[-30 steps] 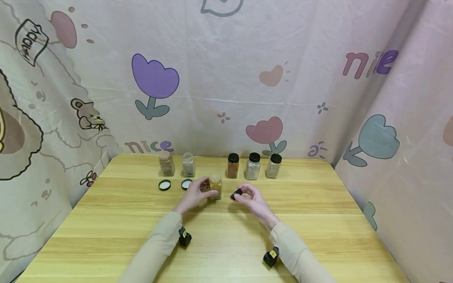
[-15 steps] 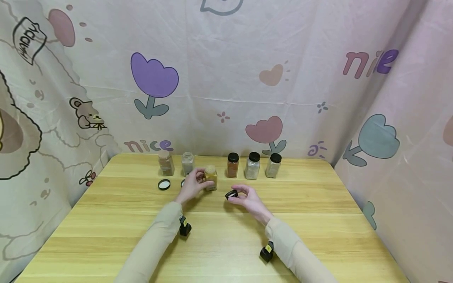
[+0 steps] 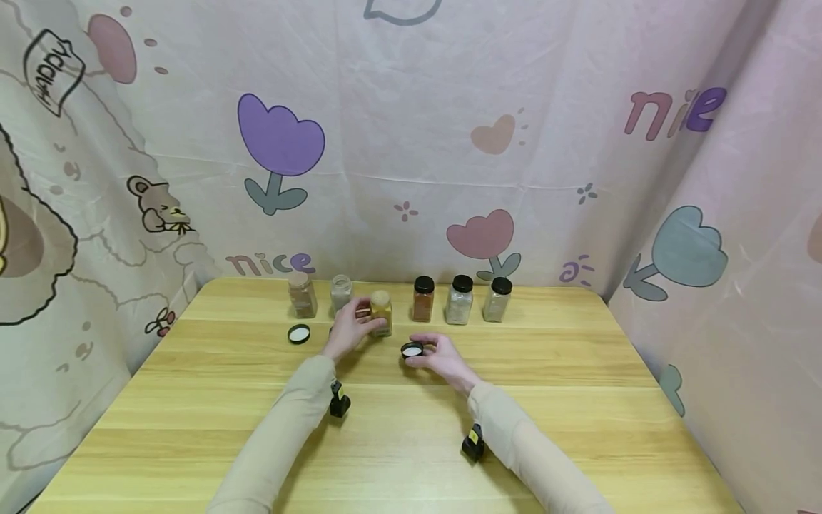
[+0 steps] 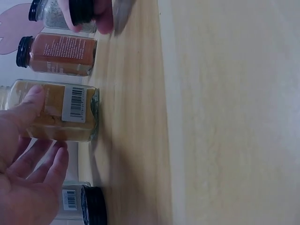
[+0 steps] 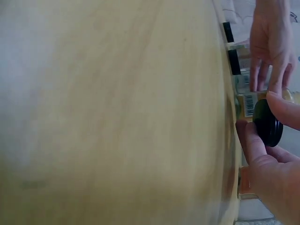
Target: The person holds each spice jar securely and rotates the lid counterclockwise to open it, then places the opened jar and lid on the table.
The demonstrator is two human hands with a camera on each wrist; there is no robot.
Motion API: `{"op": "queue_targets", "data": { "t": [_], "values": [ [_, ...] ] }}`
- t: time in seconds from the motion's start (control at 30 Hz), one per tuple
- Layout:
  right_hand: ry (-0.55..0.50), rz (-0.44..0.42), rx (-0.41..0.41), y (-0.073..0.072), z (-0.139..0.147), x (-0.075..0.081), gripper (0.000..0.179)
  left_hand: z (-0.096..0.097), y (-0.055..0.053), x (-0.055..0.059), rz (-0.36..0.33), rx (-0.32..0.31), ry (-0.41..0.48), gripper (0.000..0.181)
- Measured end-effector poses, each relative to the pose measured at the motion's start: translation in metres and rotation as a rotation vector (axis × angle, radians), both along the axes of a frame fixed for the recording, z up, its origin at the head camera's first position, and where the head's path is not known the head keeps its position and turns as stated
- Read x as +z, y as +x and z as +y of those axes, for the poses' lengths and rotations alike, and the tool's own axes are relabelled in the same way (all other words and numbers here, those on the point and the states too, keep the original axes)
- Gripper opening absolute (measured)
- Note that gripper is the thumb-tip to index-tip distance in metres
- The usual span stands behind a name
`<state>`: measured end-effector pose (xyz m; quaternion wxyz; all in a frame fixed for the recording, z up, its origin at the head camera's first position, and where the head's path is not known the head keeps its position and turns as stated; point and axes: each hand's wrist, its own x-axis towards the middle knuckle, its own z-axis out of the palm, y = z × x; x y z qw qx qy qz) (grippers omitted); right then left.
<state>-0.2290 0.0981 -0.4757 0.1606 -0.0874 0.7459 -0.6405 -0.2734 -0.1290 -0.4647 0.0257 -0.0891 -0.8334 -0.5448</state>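
My left hand (image 3: 349, 330) grips an uncapped square spice jar (image 3: 383, 311) of yellow-brown powder, thumb on the near side. In the left wrist view the jar (image 4: 56, 110) is upright relative to its neighbours; whether its base touches the table I cannot tell. Just right and nearer, my right hand (image 3: 447, 363) pinches a round black lid (image 3: 412, 350) between thumb and fingers, its white inside facing up toward the head camera. The right wrist view shows the lid (image 5: 268, 123) edge-on, close to the jar.
Left along the back stand two uncapped jars, one brown (image 3: 303, 298), one greyish (image 3: 341, 289), partly behind my left hand. A black lid (image 3: 299, 334) lies before the brown one; another lid (image 4: 96, 206) shows below. Right stand three black-capped jars: red-brown (image 3: 422, 303), white (image 3: 459, 303), pale (image 3: 497, 303).
The left hand has carried the yellow jar back and slightly left, toward the row. The right hand has moved left with the lid, which has turned to show its white inside.
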Motion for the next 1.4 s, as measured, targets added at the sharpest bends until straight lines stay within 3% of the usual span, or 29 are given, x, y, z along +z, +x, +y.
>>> {"op": "queue_targets", "data": {
  "t": [0.4,0.7,1.07,1.4],
  "values": [
    [0.127,0.099,-0.034,-0.016,-0.013,-0.004,0.057,0.008,-0.015,0.005,0.050,0.027,-0.028,0.060],
    [0.183,0.192,0.000,-0.029,-0.028,-0.004,0.059,0.007,-0.024,0.005,0.054,0.025,0.002,0.059],
    [0.302,0.248,-0.020,-0.040,-0.038,-0.006,0.060,0.006,-0.032,0.005,0.030,0.043,-0.013,0.060],
    [0.351,0.275,-0.014,-0.043,-0.045,-0.005,0.065,0.005,-0.030,0.006,0.039,0.074,-0.167,0.052]
  ]
}}
